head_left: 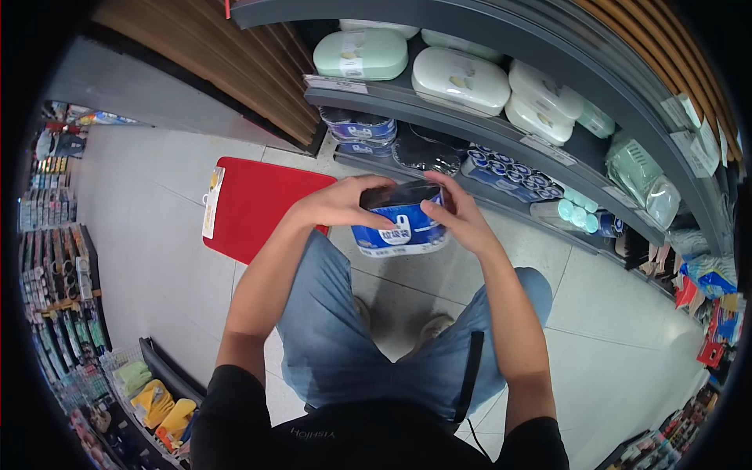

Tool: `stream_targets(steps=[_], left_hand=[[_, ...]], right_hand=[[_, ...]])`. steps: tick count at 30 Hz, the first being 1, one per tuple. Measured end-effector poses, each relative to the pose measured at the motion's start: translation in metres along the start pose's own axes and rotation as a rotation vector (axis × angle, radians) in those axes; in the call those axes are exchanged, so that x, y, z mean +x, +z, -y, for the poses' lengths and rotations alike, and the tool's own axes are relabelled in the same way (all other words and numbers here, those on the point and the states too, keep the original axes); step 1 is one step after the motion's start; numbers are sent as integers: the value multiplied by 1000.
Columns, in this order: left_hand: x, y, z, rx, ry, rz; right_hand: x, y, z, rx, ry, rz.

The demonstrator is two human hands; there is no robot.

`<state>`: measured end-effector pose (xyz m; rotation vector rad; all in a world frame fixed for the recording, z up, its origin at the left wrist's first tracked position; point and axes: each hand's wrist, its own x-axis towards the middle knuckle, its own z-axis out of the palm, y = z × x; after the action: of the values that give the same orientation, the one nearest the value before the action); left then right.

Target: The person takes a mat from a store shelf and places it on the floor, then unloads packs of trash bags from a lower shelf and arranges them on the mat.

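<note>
Blue pack of trash bags [401, 235] sits between the two hands, above the floor and just beyond the gap between the knees, with its long axis running roughly from left to right, its dark top up and its printed side turned toward the person. On the left, a red mat [266, 205] lies flat on the floor, beside the left forearm and with nothing gripping it. Next comes the left hand [343, 202], which grips the left end of the pack, thumb along the printed side and fingers toward the far top edge. The right hand [462, 218] grips the other end, its thumb bent against the near side and a finger reaching over the top. Neither hand is nearer, since both touch the pack at opposite ends of that long axis. Ahead and slightly left of the pack, two similar blue packs [359, 127] stand stacked at the left end of the bottom shelf, apart from both hands and closer to the left one. Farther right along that shelf are dark packs [423, 149], then blue-topped rolls [511, 172], then pale green rolls [578, 215], all untouched
</note>
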<state>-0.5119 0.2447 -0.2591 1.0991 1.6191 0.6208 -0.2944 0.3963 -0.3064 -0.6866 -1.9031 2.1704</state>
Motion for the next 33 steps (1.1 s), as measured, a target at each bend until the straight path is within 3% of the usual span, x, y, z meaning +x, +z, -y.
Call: stream_targets(steps=[3, 6, 11, 13, 17, 20, 23, 27, 29, 33], left_hand=[[-6, -24, 44, 294, 38, -168], [-19, -48, 110, 398, -149, -333], [-62, -69, 276, 369, -336, -706], [-78, -67, 304, 251, -484, -872], [-94, -59, 342, 407, -574, -1125], [-97, -44, 381, 383, -688, -1115], [-93, -21, 392, 764, -864, -1160], [-60, 14, 360, 880, -287, -942], [-36, 49, 368, 917, -381, -544], [-5, 85, 367, 909, -665, -394]], right_hand=[[0, -2, -8, -319, -4, -109], [2, -25, -22, -556, 75, -122], [-1, -32, -14, -646, 84, -122], [-1, -30, -15, -685, 107, -113], [-1, -25, -14, -747, 142, -87], [-2, -22, -17, -739, 182, -86], [-4, -23, -21, -755, 196, -82], [-5, -19, -17, -743, 209, -78], [-5, -15, -14, -727, 221, -76], [-9, -15, -15, -720, 224, -84]])
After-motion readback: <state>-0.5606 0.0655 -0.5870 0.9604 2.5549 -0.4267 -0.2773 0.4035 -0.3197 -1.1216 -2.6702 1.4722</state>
